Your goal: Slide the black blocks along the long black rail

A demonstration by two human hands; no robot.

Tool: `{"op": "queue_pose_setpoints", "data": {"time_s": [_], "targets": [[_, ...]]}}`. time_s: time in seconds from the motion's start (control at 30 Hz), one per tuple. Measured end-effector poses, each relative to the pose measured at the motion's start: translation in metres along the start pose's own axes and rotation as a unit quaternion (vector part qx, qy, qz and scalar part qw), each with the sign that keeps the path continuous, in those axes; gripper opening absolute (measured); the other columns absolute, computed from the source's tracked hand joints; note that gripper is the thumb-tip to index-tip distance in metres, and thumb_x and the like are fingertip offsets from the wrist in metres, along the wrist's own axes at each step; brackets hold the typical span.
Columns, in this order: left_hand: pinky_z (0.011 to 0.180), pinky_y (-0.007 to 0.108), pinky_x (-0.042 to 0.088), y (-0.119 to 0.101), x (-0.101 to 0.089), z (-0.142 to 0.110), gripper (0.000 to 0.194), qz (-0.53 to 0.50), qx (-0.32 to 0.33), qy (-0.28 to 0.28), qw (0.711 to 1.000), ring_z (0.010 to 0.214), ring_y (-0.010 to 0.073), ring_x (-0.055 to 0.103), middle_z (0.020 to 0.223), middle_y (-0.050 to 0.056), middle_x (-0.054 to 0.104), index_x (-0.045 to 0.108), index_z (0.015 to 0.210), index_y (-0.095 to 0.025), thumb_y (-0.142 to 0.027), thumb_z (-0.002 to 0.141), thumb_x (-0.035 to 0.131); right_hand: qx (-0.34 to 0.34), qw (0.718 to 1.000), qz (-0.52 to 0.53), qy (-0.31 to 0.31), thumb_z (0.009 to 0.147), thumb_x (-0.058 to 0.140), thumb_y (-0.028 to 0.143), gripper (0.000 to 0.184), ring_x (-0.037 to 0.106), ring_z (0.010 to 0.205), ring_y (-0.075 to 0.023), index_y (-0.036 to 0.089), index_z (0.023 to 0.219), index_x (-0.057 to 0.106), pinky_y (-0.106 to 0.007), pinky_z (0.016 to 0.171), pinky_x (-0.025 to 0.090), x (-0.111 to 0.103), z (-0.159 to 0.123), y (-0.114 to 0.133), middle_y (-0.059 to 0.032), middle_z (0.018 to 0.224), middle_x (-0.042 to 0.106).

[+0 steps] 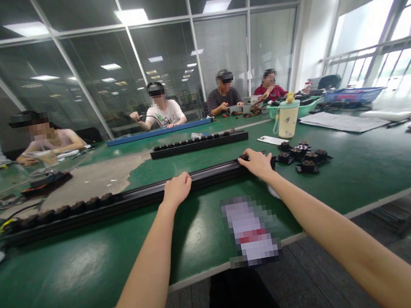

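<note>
A long black rail (209, 175) lies across the green table in front of me, with several round black knob-like modules (69, 210) seated along its left part. My left hand (177, 187) is closed over the rail near its middle, its fingers curled around the far side. At the rail's right end, my right hand (258, 164) is closed, with thumb and fingers on a small black module (244, 157) at the rail's top; the fingers partly hide it. Loose black modules (307, 160) lie in a cluster just right of that hand.
A second black rail (200, 145) with modules lies farther back. Nearer me is a phone-like blurred object (252, 230) at the table edge. A white phone (273, 140), a lidded cup (287, 118) and papers (342, 121) stand or lie right. Co-workers (161, 111) sit opposite.
</note>
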State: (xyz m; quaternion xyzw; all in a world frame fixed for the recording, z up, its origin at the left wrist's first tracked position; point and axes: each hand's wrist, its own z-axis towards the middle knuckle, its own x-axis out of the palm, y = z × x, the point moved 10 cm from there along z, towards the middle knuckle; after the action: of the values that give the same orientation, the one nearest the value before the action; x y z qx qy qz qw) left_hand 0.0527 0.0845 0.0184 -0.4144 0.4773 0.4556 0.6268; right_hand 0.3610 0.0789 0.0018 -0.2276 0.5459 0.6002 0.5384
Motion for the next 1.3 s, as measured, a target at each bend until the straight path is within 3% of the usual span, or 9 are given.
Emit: {"op": "queue_pose_setpoints", "data": {"time_s": [0.67,1.0,1.3], "targets": [[0.091,0.034,0.048,0.0015,0.0017,0.0018,0.037,-0.006,0.004,-0.004,1.0,0.11,0.0256,0.07,0.116,0.007,0.077,0.069,0.112,-0.026,-0.032,0.103,0.033,-0.006,1.0,0.001,-0.007,0.1,0.05,0.044,0.031,0.063,0.119,-0.0332,0.021,0.115,0.064,-0.074,0.113,0.02,0.0018,0.0023,-0.0013,-0.0134,0.116,0.074],[0.09,0.033,0.048,0.0008,0.0024,0.0016,0.038,-0.001,0.009,-0.003,1.0,0.11,0.0256,0.07,0.117,0.008,0.076,0.068,0.113,-0.026,-0.031,0.103,0.032,-0.001,1.0,0.016,-0.01,0.099,0.053,0.047,0.03,0.063,0.12,-0.0316,0.023,0.112,0.066,-0.071,0.115,0.02,0.0008,0.0033,-0.0043,-0.0106,0.114,0.074],[0.091,0.034,0.048,0.0002,0.0008,0.0008,0.037,-0.003,0.002,0.0,1.0,0.112,0.0258,0.069,0.118,0.007,0.076,0.069,0.113,-0.026,-0.031,0.103,0.034,0.03,0.999,0.021,-0.02,0.098,0.054,0.046,0.03,0.064,0.118,-0.0333,0.023,0.112,0.067,-0.076,0.112,0.017,-0.0034,0.0004,-0.0078,-0.0106,0.114,0.074]]}}
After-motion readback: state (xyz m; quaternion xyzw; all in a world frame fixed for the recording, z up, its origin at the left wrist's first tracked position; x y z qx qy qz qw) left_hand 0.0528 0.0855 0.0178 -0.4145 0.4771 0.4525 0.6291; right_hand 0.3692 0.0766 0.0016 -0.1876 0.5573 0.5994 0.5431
